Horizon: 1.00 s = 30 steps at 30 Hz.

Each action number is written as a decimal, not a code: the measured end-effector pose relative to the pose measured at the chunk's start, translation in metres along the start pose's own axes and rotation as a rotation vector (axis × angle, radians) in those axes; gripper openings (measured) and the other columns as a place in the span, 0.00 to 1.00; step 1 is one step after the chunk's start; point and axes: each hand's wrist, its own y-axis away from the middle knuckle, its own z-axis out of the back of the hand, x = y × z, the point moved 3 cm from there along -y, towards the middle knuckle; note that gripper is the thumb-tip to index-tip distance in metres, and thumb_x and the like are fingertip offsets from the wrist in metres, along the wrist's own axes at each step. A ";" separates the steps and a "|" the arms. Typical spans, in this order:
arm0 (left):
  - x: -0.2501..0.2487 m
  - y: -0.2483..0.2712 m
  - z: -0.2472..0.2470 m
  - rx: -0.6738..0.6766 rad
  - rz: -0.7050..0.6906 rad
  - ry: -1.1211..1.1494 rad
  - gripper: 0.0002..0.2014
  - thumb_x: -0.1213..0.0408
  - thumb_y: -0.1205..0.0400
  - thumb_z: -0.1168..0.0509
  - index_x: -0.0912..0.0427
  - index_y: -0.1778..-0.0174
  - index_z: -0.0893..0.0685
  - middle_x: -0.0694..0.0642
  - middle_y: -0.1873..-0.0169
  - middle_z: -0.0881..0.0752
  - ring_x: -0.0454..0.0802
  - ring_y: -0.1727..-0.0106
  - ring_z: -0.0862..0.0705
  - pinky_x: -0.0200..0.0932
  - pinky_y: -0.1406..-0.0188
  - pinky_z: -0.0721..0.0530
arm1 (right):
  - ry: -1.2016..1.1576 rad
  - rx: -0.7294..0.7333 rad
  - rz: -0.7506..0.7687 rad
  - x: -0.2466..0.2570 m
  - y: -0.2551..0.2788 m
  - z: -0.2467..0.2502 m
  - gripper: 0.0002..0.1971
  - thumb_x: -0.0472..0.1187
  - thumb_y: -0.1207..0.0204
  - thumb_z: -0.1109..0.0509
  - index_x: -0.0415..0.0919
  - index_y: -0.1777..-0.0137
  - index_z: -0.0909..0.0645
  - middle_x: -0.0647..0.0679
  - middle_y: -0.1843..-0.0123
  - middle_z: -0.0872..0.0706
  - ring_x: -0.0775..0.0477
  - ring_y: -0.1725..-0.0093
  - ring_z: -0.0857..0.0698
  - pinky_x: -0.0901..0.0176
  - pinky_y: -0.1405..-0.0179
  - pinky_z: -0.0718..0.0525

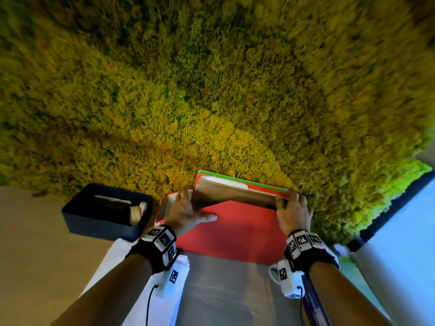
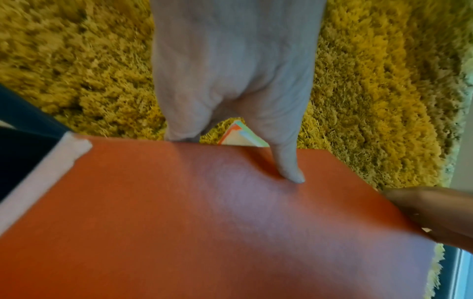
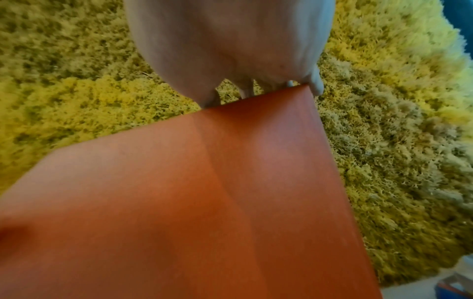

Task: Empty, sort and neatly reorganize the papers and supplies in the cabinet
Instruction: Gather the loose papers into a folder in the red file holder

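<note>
Red folder [image 1: 235,229] gripped at its far edge, left hand [image 1: 186,214] and right hand [image 1: 293,214] fingers curled over.

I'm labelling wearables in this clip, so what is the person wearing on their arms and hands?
Both forearms are bare, with no sleeves and no gloves. The left wrist carries a black band ringed with white blocks printed with black square markers; the right wrist has a matching one. A white box with another square marker hangs under each band, and a thin black cable runs down from each box. The left hand and right hand are uncovered.
</note>
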 end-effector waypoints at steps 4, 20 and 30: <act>0.004 0.018 0.024 -0.023 0.014 0.024 0.56 0.24 0.50 0.26 0.55 0.29 0.24 0.58 0.38 0.16 0.57 0.35 0.20 0.53 0.35 0.21 | -0.061 -0.139 0.082 0.014 0.030 0.016 0.22 0.41 0.25 0.31 0.32 0.33 0.25 0.31 0.37 0.25 0.28 0.35 0.26 0.34 0.32 0.28; 0.110 0.134 0.074 0.053 0.502 -0.510 0.30 0.56 0.17 0.40 0.67 0.21 0.36 0.68 0.24 0.32 0.65 0.23 0.32 0.55 0.25 0.29 | -0.101 0.561 0.260 0.075 0.206 -0.060 0.22 0.45 0.22 0.33 0.35 0.30 0.26 0.35 0.30 0.24 0.38 0.32 0.22 0.52 0.37 0.24; 0.127 0.189 0.076 0.078 0.634 -0.551 0.30 0.54 0.16 0.39 0.68 0.21 0.36 0.66 0.25 0.32 0.64 0.24 0.32 0.52 0.26 0.30 | -0.204 0.999 -0.107 0.077 0.288 -0.100 0.17 0.53 0.25 0.30 0.43 0.68 0.27 0.48 0.69 0.22 0.47 0.68 0.20 0.57 0.63 0.20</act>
